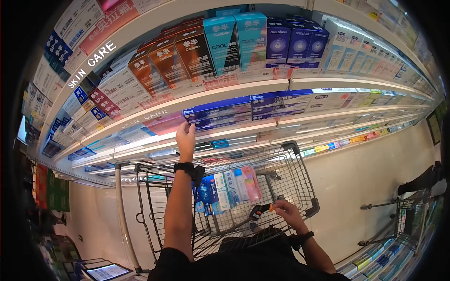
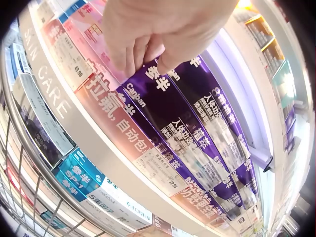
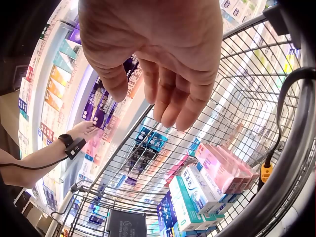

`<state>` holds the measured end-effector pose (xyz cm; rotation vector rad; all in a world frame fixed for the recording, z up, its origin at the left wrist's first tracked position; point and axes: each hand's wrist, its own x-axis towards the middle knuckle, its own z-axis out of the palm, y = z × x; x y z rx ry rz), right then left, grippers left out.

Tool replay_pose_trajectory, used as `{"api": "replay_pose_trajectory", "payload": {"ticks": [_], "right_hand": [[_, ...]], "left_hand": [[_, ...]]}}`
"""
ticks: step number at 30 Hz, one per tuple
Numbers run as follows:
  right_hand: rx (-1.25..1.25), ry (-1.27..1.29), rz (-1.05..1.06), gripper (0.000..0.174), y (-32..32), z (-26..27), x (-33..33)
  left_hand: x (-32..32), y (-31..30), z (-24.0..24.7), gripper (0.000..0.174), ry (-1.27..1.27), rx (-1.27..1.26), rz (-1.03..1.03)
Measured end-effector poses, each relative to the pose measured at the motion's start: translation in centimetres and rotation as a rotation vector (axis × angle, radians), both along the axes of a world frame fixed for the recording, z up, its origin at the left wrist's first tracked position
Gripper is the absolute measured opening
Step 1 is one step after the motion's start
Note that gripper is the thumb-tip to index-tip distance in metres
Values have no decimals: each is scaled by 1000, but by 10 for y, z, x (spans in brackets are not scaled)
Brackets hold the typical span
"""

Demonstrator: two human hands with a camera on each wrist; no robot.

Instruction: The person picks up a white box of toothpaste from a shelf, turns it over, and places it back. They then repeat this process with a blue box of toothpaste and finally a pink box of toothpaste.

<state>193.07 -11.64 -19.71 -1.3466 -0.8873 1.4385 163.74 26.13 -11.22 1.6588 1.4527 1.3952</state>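
At the left end of a stack of long purple toothpaste boxes [image 1: 218,105] on the shelf is my left hand [image 1: 186,139]. Its thumb and fingertips pinch the near end of one purple toothpaste box [image 2: 148,96], seen close up in the left wrist view. A pink box row [image 1: 164,121] lies just left of that stack. My right hand [image 1: 291,216] hangs over the near right side of the shopping cart [image 1: 311,207], fingers loosely bent and holding nothing, as the right wrist view shows. Several toothpaste boxes [image 3: 185,205], blue, teal-white and pink, lie in the cart.
Brown boxes [image 1: 194,54], teal boxes [image 1: 220,42] and dark blue boxes [image 1: 279,44] fill the shelf above. A price strip [image 2: 160,173] runs along the shelf edge. Another cart [image 1: 408,220] stands at the right by a person's legs. A lit screen [image 1: 108,271] shows at lower left.
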Motion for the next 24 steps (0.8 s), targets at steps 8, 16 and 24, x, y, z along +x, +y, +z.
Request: {"api": "replay_pose_trajectory", "payload": {"ticks": [8, 16, 24], "right_hand": [[-14, -29, -5, 38, 1, 7, 6], [-43, -45, -12, 28, 1, 5, 11], [-42, -50, -24, 35, -3, -3, 14]], "left_hand": [[-3, 8, 3, 27, 332, -121, 3], [-6, 8, -3, 31, 549, -26, 76], [-5, 6, -7, 25, 506, -48, 84]]}}
